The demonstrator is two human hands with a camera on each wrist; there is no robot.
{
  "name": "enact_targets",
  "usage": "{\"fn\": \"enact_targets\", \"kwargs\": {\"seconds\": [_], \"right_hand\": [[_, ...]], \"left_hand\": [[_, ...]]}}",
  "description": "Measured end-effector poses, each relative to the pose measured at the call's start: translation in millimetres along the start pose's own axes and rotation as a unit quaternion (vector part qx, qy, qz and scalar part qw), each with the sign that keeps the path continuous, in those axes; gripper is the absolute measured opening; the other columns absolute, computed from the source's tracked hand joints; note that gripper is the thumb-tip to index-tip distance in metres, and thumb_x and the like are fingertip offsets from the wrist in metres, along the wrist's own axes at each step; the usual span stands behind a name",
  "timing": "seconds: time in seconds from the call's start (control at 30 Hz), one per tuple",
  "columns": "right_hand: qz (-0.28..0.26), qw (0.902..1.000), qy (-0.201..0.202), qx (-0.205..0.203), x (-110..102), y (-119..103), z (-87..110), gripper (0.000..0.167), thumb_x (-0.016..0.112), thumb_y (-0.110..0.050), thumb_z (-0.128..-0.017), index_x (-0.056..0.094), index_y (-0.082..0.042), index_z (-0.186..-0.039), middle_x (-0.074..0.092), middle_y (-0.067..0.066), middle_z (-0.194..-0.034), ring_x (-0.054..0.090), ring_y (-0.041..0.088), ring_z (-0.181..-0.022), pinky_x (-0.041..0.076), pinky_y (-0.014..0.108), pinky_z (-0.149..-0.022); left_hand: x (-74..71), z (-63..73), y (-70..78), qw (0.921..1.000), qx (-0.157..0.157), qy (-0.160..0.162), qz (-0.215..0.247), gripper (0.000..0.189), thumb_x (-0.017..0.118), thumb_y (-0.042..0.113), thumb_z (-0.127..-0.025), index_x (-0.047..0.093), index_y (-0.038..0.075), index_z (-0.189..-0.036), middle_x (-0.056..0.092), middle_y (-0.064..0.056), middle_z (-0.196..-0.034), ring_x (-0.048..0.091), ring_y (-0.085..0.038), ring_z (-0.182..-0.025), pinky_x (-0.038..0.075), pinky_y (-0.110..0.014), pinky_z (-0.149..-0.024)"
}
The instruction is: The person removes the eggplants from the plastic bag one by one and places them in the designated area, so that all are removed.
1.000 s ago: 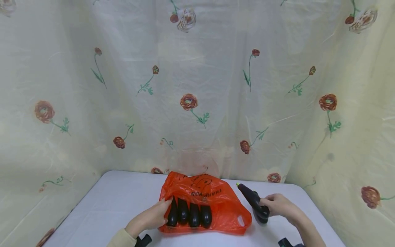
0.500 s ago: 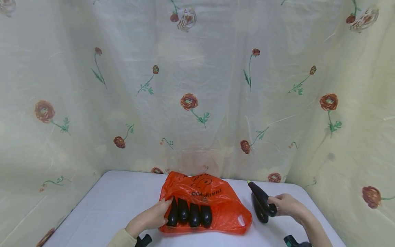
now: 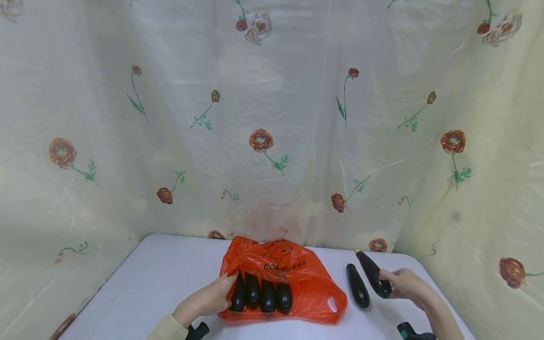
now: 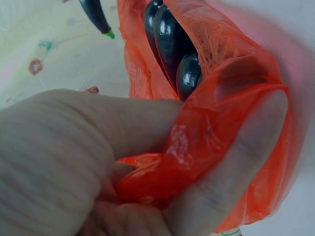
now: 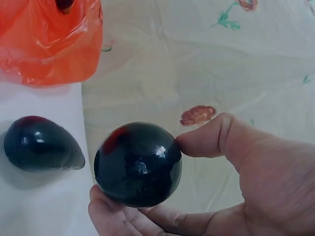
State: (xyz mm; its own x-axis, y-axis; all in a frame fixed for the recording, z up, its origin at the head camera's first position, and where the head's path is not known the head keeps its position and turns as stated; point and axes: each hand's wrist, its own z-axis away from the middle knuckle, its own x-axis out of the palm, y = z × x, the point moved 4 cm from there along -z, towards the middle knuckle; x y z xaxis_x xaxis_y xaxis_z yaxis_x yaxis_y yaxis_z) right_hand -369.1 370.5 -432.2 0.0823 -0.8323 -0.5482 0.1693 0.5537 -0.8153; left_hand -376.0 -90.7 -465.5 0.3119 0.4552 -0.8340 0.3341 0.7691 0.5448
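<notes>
My left hand (image 3: 216, 296) grips the left edge of an orange plastic bag (image 3: 312, 293). In the left wrist view a fold of thin film runs between the thumb and fingers. Several dark, glossy eggplants (image 3: 267, 296) show side by side in the bag's mouth, their far ends hidden by the film. To the right, my right hand (image 3: 405, 285) holds one eggplant (image 3: 373, 274) by its fat end, green stem pointing away. The right wrist view shows thumb and fingers on either side of this eggplant (image 5: 140, 164). Another eggplant (image 3: 358, 285) lies on the table between bag and right hand.
A white-covered table (image 3: 170, 264) carries everything. Behind and at both sides hangs a pale curtain (image 3: 293, 118) printed with red flowers. Dark wrist-camera mounts (image 3: 197, 331) sit at both wrists.
My right hand has moved right with its eggplant, which no longer overlaps the one lying on the table. My left hand, the bag and the eggplants inside stay as they were.
</notes>
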Motion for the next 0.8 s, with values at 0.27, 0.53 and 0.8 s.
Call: {"fn": "enact_targets", "kwargs": {"seconds": [0.27,0.53,0.8], "right_hand": [[-0.009,0.9997,0.009,0.022,-2.0,7.3,-2.4,0.053,0.052,-0.022,-0.09,0.047,0.026,-0.11,0.062,0.02,-0.09,0.067,0.018,-0.077,0.06,0.031,-0.074],[-0.013,0.999,0.027,0.033,-1.3,18.8,-5.7,0.046,0.055,-0.022,-0.087,0.05,0.022,-0.102,0.062,0.016,-0.083,0.065,0.014,-0.07,0.06,0.029,-0.07],[0.024,0.9984,0.026,0.044,2.4,23.5,-11.0,0.051,0.055,-0.025,-0.086,0.056,0.023,-0.105,0.059,0.024,-0.091,0.064,0.016,-0.075,0.06,0.031,-0.071]], "left_hand": [[0.6,-0.2,-1.4,1.0,0.001,0.0,-0.007,0.075,0.07,-0.007,-0.078,0.036,-0.005,-0.145,0.042,-0.022,-0.147,0.048,-0.034,-0.13,0.045,-0.053,-0.101],[1.6,-1.0,-1.7,0.9999,0.006,0.001,-0.009,0.076,0.071,-0.008,-0.077,0.036,-0.005,-0.145,0.042,-0.021,-0.147,0.048,-0.034,-0.13,0.044,-0.053,-0.103],[1.1,-0.2,-0.8,1.0,0.001,0.0,-0.01,0.076,0.071,-0.008,-0.078,0.036,-0.004,-0.145,0.041,-0.021,-0.148,0.047,-0.034,-0.131,0.044,-0.053,-0.103]]}}
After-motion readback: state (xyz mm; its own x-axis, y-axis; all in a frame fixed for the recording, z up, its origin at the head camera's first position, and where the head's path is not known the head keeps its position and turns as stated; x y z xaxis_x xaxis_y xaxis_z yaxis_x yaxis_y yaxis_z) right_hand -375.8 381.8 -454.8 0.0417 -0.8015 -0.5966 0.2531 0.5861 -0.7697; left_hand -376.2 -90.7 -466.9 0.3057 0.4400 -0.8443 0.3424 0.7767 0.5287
